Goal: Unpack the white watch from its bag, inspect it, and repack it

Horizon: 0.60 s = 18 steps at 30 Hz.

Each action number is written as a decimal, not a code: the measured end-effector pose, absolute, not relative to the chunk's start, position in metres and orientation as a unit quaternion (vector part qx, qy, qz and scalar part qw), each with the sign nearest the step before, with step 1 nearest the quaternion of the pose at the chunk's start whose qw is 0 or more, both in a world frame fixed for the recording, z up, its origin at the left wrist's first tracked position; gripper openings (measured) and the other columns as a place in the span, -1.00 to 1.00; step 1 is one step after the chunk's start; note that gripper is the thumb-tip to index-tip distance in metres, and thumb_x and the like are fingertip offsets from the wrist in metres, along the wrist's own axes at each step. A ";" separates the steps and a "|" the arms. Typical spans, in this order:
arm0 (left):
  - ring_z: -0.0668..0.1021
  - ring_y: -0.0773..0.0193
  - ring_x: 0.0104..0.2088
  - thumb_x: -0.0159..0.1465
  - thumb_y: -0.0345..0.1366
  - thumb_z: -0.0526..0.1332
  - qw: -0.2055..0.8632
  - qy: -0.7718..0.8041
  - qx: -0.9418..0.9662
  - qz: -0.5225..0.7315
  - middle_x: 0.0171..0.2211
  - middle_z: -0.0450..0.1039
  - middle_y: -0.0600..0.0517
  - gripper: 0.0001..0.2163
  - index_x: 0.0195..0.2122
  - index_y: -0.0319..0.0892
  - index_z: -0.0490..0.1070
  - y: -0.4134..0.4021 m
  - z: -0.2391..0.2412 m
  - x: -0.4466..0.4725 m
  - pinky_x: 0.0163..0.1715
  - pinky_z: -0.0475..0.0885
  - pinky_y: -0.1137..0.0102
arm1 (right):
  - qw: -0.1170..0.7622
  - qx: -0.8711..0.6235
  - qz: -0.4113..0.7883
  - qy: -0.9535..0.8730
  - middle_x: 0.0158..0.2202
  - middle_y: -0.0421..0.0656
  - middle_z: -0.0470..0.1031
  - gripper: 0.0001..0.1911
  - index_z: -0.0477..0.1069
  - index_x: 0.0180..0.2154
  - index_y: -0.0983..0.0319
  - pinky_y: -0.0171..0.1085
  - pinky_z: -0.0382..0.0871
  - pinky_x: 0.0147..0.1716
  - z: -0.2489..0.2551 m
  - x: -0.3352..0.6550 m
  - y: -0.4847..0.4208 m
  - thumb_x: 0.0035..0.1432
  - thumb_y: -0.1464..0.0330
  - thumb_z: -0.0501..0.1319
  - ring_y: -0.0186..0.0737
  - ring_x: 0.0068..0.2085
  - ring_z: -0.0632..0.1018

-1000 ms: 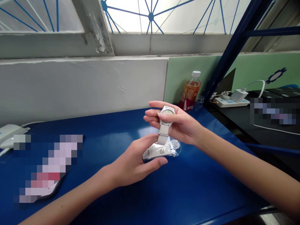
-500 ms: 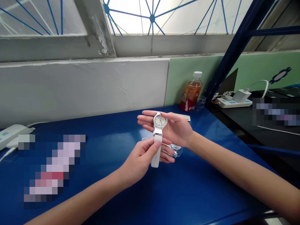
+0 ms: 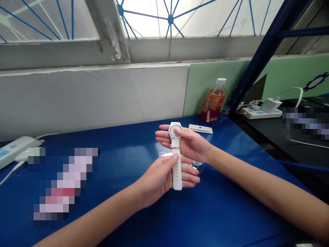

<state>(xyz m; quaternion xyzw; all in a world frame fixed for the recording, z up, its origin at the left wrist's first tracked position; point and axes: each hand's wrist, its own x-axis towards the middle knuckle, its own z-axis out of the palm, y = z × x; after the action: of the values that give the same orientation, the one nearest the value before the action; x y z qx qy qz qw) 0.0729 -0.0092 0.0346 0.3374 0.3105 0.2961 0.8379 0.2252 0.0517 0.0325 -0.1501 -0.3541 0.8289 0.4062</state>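
Note:
A white wristwatch [image 3: 177,171] with a round face and a strap with a row of holes is held up over the blue table, face towards me. My left hand [image 3: 164,175] grips the lower strap, thumb on top and fingers stretched out beneath it. My right hand [image 3: 194,142] holds the watch at its case, with the thumb pressed on the dial and the fingers behind. The strap's free end hangs below my left thumb. Behind my left fingers lies a clear, shiny item [image 3: 197,166], partly hidden, so I cannot make out its kind.
On the blue table [image 3: 115,219] lie a blurred-out flat object [image 3: 66,181] and a white power strip [image 3: 15,149] at the left. A flat white card-like piece [image 3: 200,129] and a drink bottle [image 3: 214,101] are at the back right, beside a blue metal post [image 3: 259,58].
My right thumb has moved onto the watch's dial. My left thumb sits higher on the strap's holed part, and more of the strap shows. The view has shifted slightly.

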 end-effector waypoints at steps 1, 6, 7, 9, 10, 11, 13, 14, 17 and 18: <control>0.68 0.13 -0.28 0.49 -0.26 -0.01 0.844 0.310 0.329 0.290 -0.25 0.60 -0.26 -0.66 -0.16 -0.39 0.48 -0.009 0.035 0.073 -0.20 0.57 0.27 | 0.405 -0.154 0.826 -0.359 0.03 -0.01 0.57 -0.67 0.42 0.06 0.32 -0.15 0.37 0.12 0.033 0.225 0.052 0.40 0.42 -0.01 -0.15 0.04 0.58; 0.68 0.10 -0.29 0.50 -0.25 -0.03 0.848 0.332 0.308 0.275 -0.26 0.60 -0.26 -0.62 -0.19 -0.40 0.50 -0.005 0.035 0.074 -0.21 0.58 0.23 | 0.408 -0.181 0.809 -0.382 0.01 0.01 0.58 -0.65 0.45 0.02 0.32 -0.14 0.45 0.03 0.036 0.222 0.052 0.44 0.34 -0.04 -0.14 -0.06 0.63; 0.68 0.10 -0.29 0.50 -0.25 -0.03 0.846 0.336 0.308 0.278 -0.26 0.60 -0.26 -0.63 -0.19 -0.40 0.50 -0.005 0.035 0.074 -0.21 0.58 0.24 | 0.409 -0.184 0.807 -0.386 0.00 0.02 0.59 -0.63 0.45 0.01 0.33 -0.15 0.45 0.03 0.037 0.220 0.052 0.45 0.33 -0.06 -0.15 -0.06 0.63; 0.68 0.10 -0.27 0.50 -0.24 -0.02 0.840 0.338 0.313 0.286 -0.25 0.60 -0.29 -0.63 -0.19 -0.41 0.50 -0.003 0.036 0.073 -0.19 0.57 0.24 | 0.408 -0.189 0.800 -0.396 -0.03 0.03 0.60 -0.61 0.46 -0.01 0.34 -0.16 0.45 0.02 0.041 0.218 0.054 0.45 0.33 -0.08 -0.15 -0.06 0.63; 0.68 0.09 -0.26 0.50 -0.24 -0.02 0.838 0.338 0.317 0.290 -0.24 0.60 -0.30 -0.63 -0.19 -0.41 0.49 -0.002 0.036 0.073 -0.18 0.57 0.25 | 0.406 -0.191 0.797 -0.404 -0.04 0.03 0.61 -0.61 0.46 -0.01 0.34 -0.16 0.46 0.01 0.044 0.216 0.055 0.45 0.33 -0.08 -0.15 -0.07 0.63; 0.68 0.07 -0.24 0.50 -0.23 -0.01 0.835 0.336 0.321 0.296 -0.23 0.60 -0.31 -0.62 -0.18 -0.42 0.49 -0.001 0.037 0.072 -0.16 0.56 0.25 | 0.403 -0.192 0.794 -0.412 -0.06 0.02 0.62 -0.60 0.46 -0.02 0.34 -0.16 0.47 0.00 0.046 0.215 0.057 0.45 0.32 -0.09 -0.15 -0.08 0.63; 0.68 0.05 -0.19 0.49 -0.22 0.00 0.829 0.333 0.325 0.309 -0.21 0.60 -0.33 -0.63 -0.16 -0.42 0.49 0.001 0.038 0.070 -0.13 0.55 0.24 | 0.398 -0.191 0.791 -0.424 -0.09 0.02 0.62 -0.58 0.47 -0.04 0.34 -0.16 0.47 -0.01 0.052 0.212 0.060 0.45 0.30 -0.11 -0.15 -0.10 0.64; 0.67 0.04 -0.18 0.49 -0.22 0.00 0.827 0.331 0.327 0.315 -0.20 0.60 -0.33 -0.63 -0.16 -0.42 0.49 0.003 0.038 0.069 -0.11 0.54 0.24 | 0.398 -0.191 0.789 -0.427 -0.10 0.02 0.63 -0.56 0.47 -0.04 0.34 -0.16 0.47 -0.02 0.055 0.210 0.062 0.45 0.29 -0.12 -0.15 -0.12 0.64; 0.67 0.02 -0.16 0.49 -0.24 0.00 0.820 0.327 0.333 0.332 -0.19 0.60 -0.35 -0.64 -0.16 -0.44 0.49 0.006 0.038 0.067 -0.08 0.53 0.22 | 0.404 -0.205 0.784 -0.424 -0.13 0.02 0.63 -0.56 0.46 -0.05 0.34 -0.18 0.49 -0.07 0.062 0.207 0.066 0.45 0.30 -0.14 -0.16 -0.16 0.65; 0.67 0.02 -0.16 0.49 -0.24 0.00 0.818 0.324 0.336 0.335 -0.18 0.60 -0.36 -0.63 -0.16 -0.44 0.49 0.007 0.038 0.067 -0.07 0.52 0.21 | 0.406 -0.211 0.783 -0.421 -0.14 0.02 0.63 -0.56 0.45 -0.05 0.35 -0.19 0.49 -0.08 0.064 0.207 0.066 0.45 0.30 -0.15 -0.17 -0.17 0.65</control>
<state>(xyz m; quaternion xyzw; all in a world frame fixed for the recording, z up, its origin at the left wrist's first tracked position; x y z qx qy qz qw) 0.0665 0.0072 0.0384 0.3362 0.3241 0.3348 0.8184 0.2068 0.0665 0.0641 -0.2114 -0.4213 0.7828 0.4063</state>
